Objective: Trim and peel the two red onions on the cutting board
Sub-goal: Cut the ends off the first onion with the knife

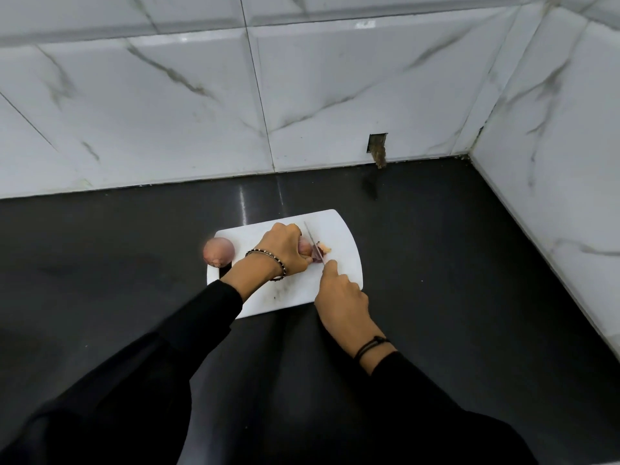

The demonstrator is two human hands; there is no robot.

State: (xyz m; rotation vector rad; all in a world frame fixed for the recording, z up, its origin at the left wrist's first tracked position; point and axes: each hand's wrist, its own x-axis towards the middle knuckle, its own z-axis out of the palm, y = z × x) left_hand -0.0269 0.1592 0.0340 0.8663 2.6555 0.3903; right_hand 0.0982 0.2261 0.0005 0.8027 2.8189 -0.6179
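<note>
Onion (304,247), red: gripped under curled fingers of left hand (285,250), on cutting board (342,236). Knife (313,245): held in closed right hand (339,293), blade at onion's end, just beyond left fingertips. Second onion (218,251): left of left wrist, at board's edge.

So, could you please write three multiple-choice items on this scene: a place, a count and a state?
1. Where does the whole, unpeeled red onion lie? A) at the left edge of the white plastic cutting board B) at its right edge C) in a bowl
2. How many onions show? A) one B) two C) four
3. What does the right hand hold? A) nothing B) a peel C) the steel-bladed knife
Answers: 1 A, it overlaps the board's left rim; 2 B, one lies free, another sits under the left hand; 3 C, the blade runs out from its grip.
</note>
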